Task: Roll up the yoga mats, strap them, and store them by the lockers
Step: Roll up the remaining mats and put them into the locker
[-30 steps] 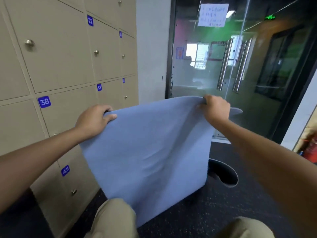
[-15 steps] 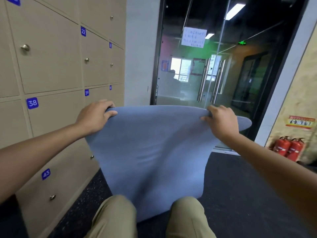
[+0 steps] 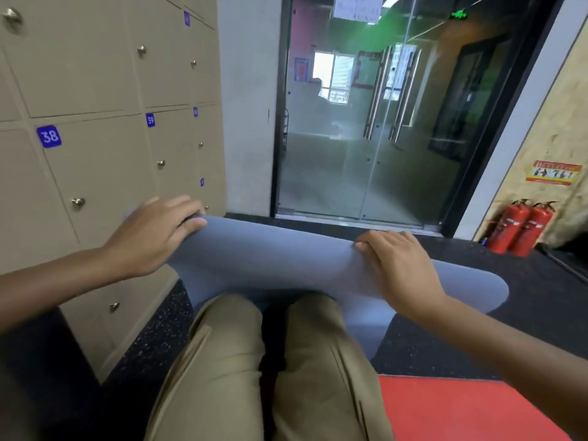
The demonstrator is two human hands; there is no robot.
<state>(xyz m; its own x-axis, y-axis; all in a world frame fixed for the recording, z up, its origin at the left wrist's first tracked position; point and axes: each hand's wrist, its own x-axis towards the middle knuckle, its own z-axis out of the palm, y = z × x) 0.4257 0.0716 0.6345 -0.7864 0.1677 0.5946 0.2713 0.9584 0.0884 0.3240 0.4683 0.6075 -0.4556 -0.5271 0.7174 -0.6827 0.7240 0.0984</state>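
A blue yoga mat [image 3: 276, 259] hangs in front of my knees, its top edge held low above the dark floor. My left hand [image 3: 156, 230] grips the mat's left top corner, fingers curled over the edge. My right hand [image 3: 401, 265] grips the top edge further right, and the mat's right corner flops free past it. The mat's lower part is hidden behind my khaki-trousered legs. The beige numbered lockers [image 3: 95, 122] stand along the left wall.
A red mat [image 3: 461, 409] lies on the floor at the lower right. Glass doors [image 3: 366, 122] close off the space straight ahead. Two red fire extinguishers [image 3: 521, 227] stand against the right wall. Dark speckled floor [image 3: 477, 338] runs between them.
Both hands have lowered the blue mat's top edge from chest height to near knee level. My view has tilted down, bringing the red mat into sight.
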